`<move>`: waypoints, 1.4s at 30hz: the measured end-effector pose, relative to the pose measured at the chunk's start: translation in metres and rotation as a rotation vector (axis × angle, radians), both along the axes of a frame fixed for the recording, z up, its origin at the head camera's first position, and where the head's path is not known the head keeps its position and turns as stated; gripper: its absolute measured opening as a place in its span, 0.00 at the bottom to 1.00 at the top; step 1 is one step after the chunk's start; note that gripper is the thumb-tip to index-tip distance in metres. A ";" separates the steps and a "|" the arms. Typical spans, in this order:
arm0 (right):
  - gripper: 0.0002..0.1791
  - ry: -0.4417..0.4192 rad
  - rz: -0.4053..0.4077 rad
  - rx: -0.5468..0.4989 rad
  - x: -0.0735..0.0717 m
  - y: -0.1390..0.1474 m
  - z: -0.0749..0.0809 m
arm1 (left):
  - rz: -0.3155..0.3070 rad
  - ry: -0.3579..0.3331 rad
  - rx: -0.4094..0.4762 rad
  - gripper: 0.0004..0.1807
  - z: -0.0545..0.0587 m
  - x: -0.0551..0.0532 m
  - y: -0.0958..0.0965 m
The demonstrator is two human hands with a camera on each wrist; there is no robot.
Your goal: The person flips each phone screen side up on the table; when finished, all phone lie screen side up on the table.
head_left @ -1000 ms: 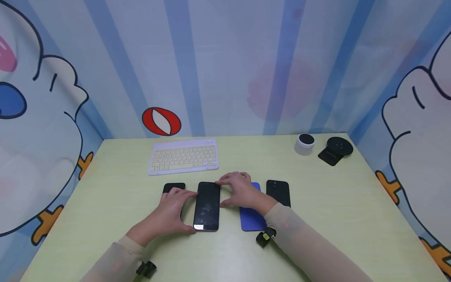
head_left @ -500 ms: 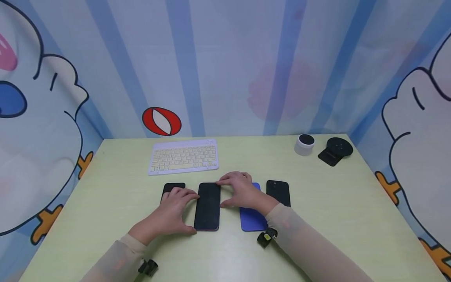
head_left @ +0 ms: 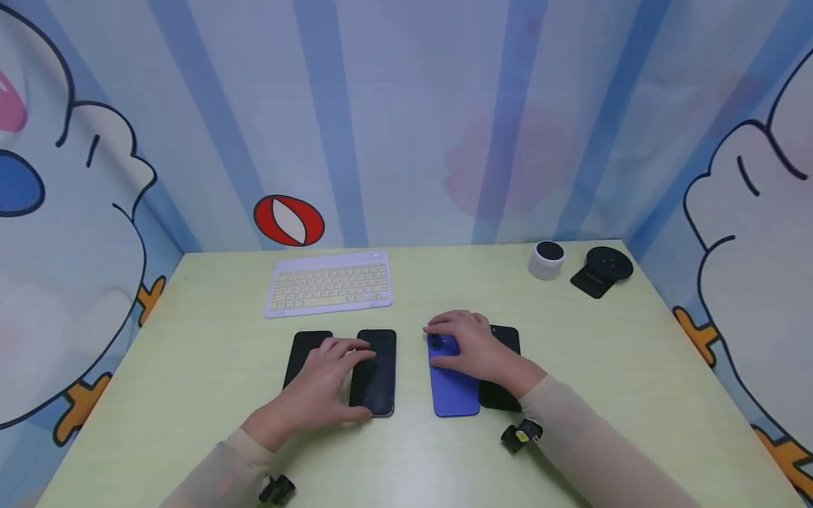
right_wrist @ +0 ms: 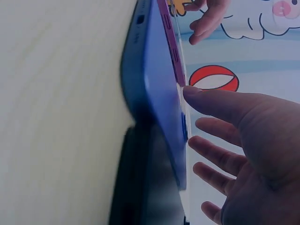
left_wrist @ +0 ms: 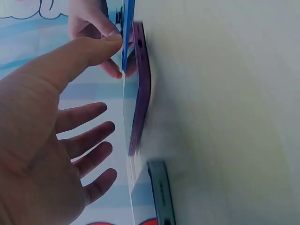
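Observation:
Four-in-a-row is not counted here: several phones lie flat in a line on the table. My left hand [head_left: 314, 391] hovers with spread fingers over the left side of a dark-screened phone [head_left: 381, 374], whose purple edge shows in the left wrist view. Partly under that hand lies another black phone [head_left: 303, 351]. Above a blue phone [head_left: 454, 396], back and camera side up, is my right hand [head_left: 479, 353], thumb and fingers apart. In the right wrist view its fingers [right_wrist: 218, 154] look loose, clear of the blue phone [right_wrist: 161, 84]. A black phone [head_left: 502, 398] sits against the blue one's right side, partly hidden by the right hand.
A lilac keyboard [head_left: 328, 283] lies behind the phones. Toward the back right stand a small white cylinder with a black top [head_left: 546, 259] and a black round-headed stand [head_left: 608, 263]. A printed curtain closes off the table's [head_left: 209, 339] back and sides.
My right hand has left the dark-screened phone's right edge and shifted right over the blue phone. The left hand has moved slightly right, over the dark-screened phone. The phones look almost unmoved.

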State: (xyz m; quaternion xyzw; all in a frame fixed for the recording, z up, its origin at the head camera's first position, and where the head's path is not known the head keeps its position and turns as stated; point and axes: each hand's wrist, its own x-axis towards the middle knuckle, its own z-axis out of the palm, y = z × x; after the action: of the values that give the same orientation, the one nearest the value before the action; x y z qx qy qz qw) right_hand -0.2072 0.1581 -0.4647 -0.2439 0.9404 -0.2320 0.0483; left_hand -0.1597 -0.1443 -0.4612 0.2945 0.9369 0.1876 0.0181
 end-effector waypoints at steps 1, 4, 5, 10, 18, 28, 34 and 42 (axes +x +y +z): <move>0.30 0.010 -0.002 0.010 0.002 0.004 0.001 | -0.010 -0.004 0.005 0.47 0.001 0.000 0.003; 0.30 0.035 -0.006 0.028 0.006 0.015 0.001 | -0.030 -0.039 0.027 0.45 0.002 0.001 0.012; 0.30 0.042 -0.007 0.029 0.007 0.018 0.001 | -0.035 -0.048 0.031 0.45 0.002 0.001 0.014; 0.30 0.062 -0.012 0.014 0.010 0.032 0.001 | -0.054 -0.087 0.065 0.44 0.000 0.001 0.028; 0.27 0.063 -0.023 0.015 0.010 0.045 -0.002 | -0.063 -0.143 0.104 0.44 -0.002 -0.001 0.047; 0.25 0.035 -0.043 0.014 0.007 0.053 -0.003 | -0.071 -0.127 0.047 0.45 -0.005 -0.007 0.071; 0.26 0.017 -0.033 0.019 0.006 0.052 -0.003 | -0.066 -0.135 0.004 0.46 -0.009 -0.009 0.078; 0.27 0.023 -0.034 0.002 0.006 0.053 -0.005 | -0.043 -0.139 -0.015 0.50 -0.008 -0.009 0.081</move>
State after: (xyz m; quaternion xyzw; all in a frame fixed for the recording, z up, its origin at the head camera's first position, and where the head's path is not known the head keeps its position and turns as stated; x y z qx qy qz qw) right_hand -0.2016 0.2111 -0.4701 -0.2304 0.9451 -0.2291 0.0339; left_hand -0.1690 -0.0632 -0.4697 0.3006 0.9283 0.2000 0.0892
